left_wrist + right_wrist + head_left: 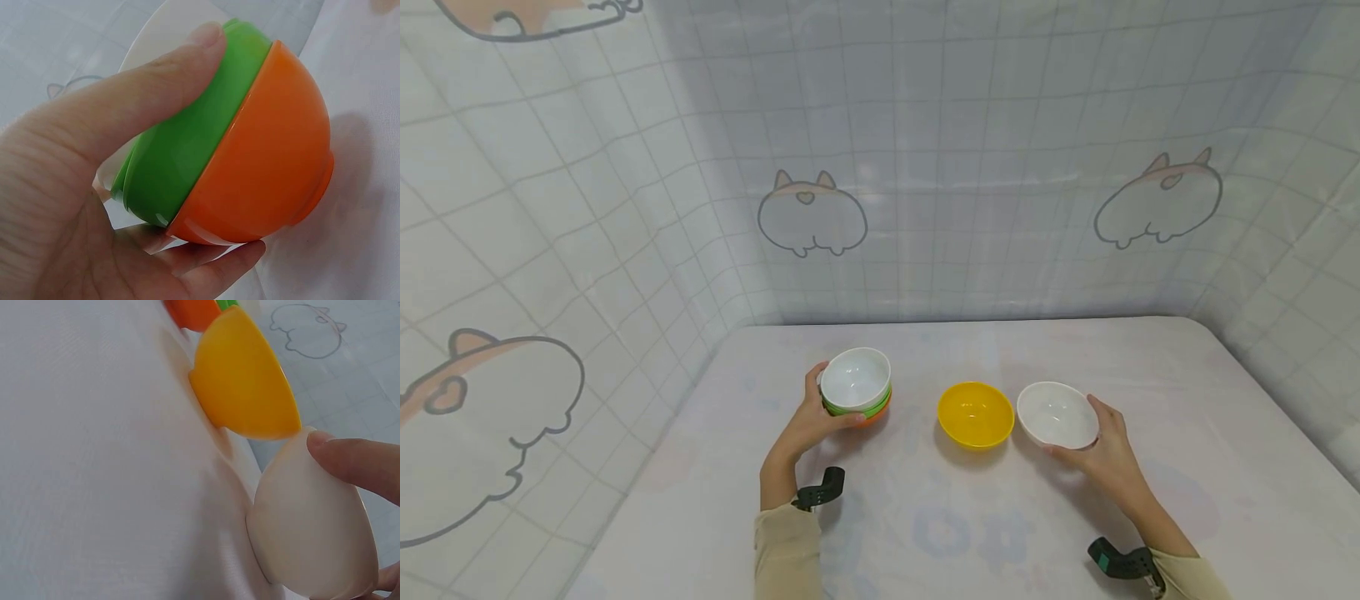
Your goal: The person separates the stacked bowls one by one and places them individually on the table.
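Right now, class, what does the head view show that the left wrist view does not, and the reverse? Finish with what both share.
Head only: the glossy yellow round bowl and the separate glossy white round bowl beside it.

Left wrist only: the foot beneath the glossy orange round bowl.

Both: the left hand gripping the stack of round bowls, white over green over orange.

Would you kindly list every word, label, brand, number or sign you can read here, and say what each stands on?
None can be read.
Faint marks on the tablecloth are too blurred to tell whether they are letters.
The stacked bowls, yellow bowl and separate white bowl show no lettering.
The backdrop carries cartoon animals but no readable text.
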The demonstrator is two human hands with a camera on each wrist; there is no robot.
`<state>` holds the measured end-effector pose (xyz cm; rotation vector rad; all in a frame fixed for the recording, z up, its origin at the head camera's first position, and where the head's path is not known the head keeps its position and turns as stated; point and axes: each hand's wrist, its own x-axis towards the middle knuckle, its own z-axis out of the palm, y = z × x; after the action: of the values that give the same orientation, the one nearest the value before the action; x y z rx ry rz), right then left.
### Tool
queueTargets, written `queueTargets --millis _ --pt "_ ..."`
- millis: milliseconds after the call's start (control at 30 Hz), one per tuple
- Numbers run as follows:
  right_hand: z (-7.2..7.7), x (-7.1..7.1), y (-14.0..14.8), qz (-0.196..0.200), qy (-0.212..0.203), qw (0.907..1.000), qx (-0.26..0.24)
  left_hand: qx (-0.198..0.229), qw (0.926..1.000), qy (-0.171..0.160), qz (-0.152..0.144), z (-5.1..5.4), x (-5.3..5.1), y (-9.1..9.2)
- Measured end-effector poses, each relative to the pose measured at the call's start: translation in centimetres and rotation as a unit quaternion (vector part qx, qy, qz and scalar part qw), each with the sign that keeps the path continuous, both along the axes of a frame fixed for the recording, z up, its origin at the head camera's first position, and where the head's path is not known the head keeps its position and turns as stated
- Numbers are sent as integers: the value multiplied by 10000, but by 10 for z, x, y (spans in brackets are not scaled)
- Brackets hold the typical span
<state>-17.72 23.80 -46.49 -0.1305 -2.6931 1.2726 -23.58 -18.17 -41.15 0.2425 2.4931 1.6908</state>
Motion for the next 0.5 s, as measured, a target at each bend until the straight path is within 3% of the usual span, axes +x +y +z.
queueTargets --millis 100,300,500 --pt "-2 -2 1 13 -23 10000 -69 -57 10000 3 1 -3 -2 0" --pt "-2 -5 1 44 -191 9998 -106 -67 9999 22 148 -30 -19 -4" --pt "4 -7 6 -2 -51 10000 41 -139 9994 151 268 -36 -23 -3"
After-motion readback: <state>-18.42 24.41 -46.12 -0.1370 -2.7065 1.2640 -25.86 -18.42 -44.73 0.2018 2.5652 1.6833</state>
